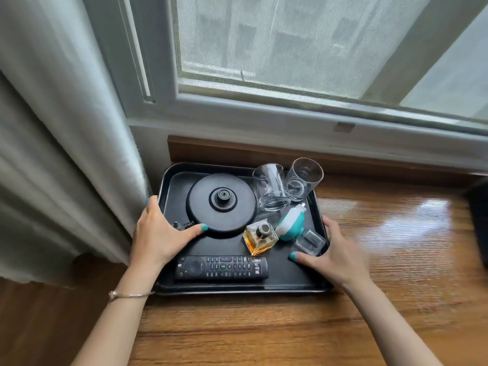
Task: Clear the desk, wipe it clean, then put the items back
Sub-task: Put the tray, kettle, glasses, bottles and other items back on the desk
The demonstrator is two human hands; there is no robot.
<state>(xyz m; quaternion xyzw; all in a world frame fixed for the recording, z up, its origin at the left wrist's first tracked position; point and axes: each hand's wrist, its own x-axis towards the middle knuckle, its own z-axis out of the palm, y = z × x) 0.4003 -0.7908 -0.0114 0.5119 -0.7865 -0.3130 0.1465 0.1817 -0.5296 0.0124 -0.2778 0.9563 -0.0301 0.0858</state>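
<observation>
1. The black tray sits on the wooden desk below the window, beside the curtain.
2. The left hand grips the tray's left rim, thumb lying inside.
3. The right hand grips the right rim, thumb inside.
4. On the tray: kettle base, two glasses, perfume bottle, teal-and-white bottle, remote.

Soft window daylight — glare on desk.
</observation>
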